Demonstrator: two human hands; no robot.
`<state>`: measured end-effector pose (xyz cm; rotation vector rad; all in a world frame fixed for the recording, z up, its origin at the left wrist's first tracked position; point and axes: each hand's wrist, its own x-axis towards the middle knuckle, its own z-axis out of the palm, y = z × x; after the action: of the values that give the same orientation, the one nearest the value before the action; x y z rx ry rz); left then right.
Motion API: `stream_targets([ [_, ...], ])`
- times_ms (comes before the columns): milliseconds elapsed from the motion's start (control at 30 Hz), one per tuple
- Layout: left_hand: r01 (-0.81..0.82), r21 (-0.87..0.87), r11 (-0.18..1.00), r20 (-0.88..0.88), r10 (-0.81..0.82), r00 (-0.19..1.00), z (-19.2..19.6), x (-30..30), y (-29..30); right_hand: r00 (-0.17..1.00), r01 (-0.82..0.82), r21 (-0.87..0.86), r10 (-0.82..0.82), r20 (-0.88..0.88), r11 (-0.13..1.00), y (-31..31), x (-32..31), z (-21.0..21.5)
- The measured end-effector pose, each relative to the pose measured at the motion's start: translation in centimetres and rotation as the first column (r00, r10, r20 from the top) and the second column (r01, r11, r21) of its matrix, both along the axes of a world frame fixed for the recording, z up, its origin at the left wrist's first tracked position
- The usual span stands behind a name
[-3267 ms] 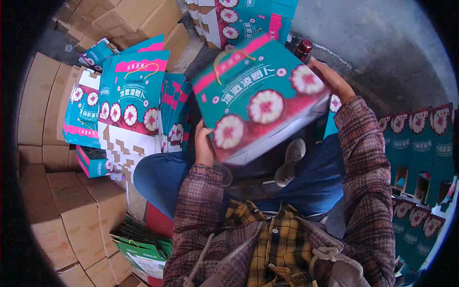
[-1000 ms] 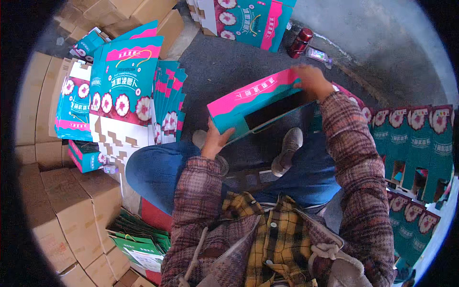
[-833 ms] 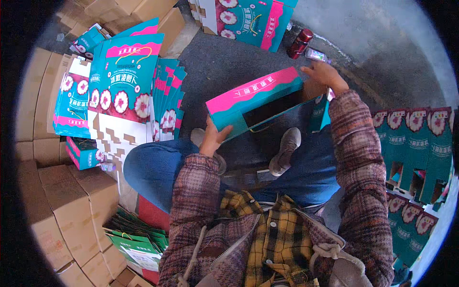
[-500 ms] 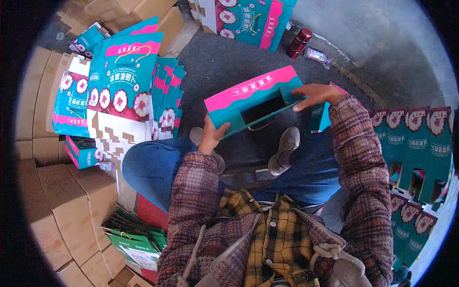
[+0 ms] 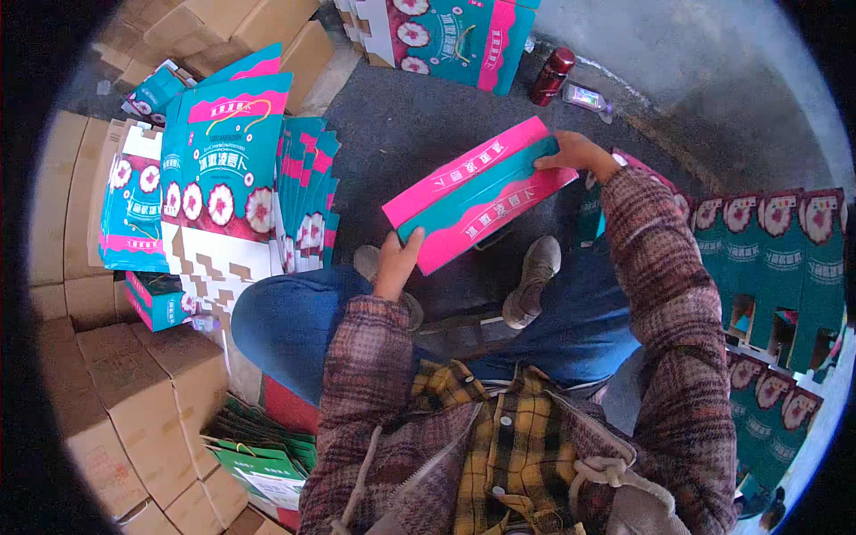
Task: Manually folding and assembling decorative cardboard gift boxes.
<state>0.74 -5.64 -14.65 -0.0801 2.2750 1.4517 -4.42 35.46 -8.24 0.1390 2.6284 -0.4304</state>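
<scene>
I hold a teal and pink printed carton (image 5: 477,192) out in front of me above my knees, its pink flaps folded over the top. My left hand (image 5: 395,264) grips its near left end. My right hand (image 5: 575,153) presses on its far right end. My two shoes (image 5: 533,278) rest on the dark floor just below the carton. A stack of flat, unfolded cartons (image 5: 223,187) of the same print leans upright to my left.
Brown cardboard boxes (image 5: 116,392) are piled along the left. Assembled teal cartons (image 5: 776,241) stand in rows on the right and another (image 5: 446,36) at the top. A red flask (image 5: 552,77) and a small bottle (image 5: 587,96) lie on the floor. Green bags (image 5: 259,455) sit below left.
The carton was open with its dark inside showing; its pink flaps are now folded shut. My right hand moved from the far side onto the top right end.
</scene>
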Motion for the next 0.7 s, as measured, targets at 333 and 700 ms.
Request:
stream_targets([
  [333, 0.192, 0.347, 0.918, -0.442, -0.02, 0.897, 9.4, -1.1, 13.7, 0.757, 0.178, 0.065, -0.094, -0.647, 0.982, 11.6, 9.8, 13.2],
  [700, 0.742, 0.118, 0.66, -0.593, -0.553, 0.586, 1.0, 4.0, 28.7, 0.317, 0.712, -0.545, -0.895, -0.313, 0.443, 14.8, 35.6, -0.9],
])
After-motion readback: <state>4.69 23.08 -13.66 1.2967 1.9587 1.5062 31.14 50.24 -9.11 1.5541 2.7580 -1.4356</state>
